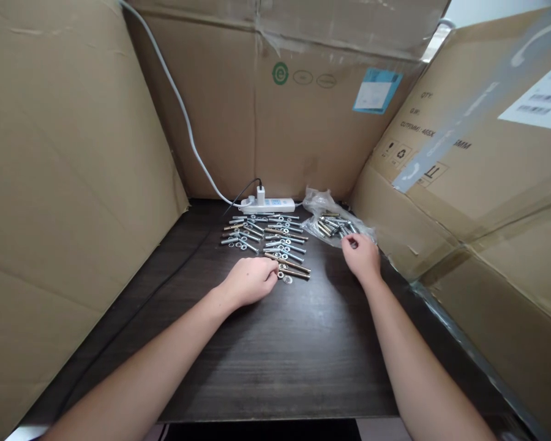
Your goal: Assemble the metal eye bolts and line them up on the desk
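My left hand [253,279] rests at the near end of the laid-out bolts, its fingers curled closed. They touch or cover the left ends of the nearest yellowish bolts [298,273]; what they hold, if anything, is hidden. Loose washers [288,280] lie just right of these fingertips. Two columns of silvery and yellowish bolts [294,241] with rings and washers stretch away behind. My right hand [363,256] is at the near edge of a clear plastic bag [319,199], thumb and fingers bent together. Several loose bolts [333,225] lie on the bag beside it. Its grip contents cannot be made out.
A white power strip [275,205] with a plugged-in charger [260,195] stands behind the bolts. Its white cable [183,113] climbs the back left, and a black cable [151,293] crosses the dark table [275,367]. Cardboard walls [220,122] enclose the left, back and right.
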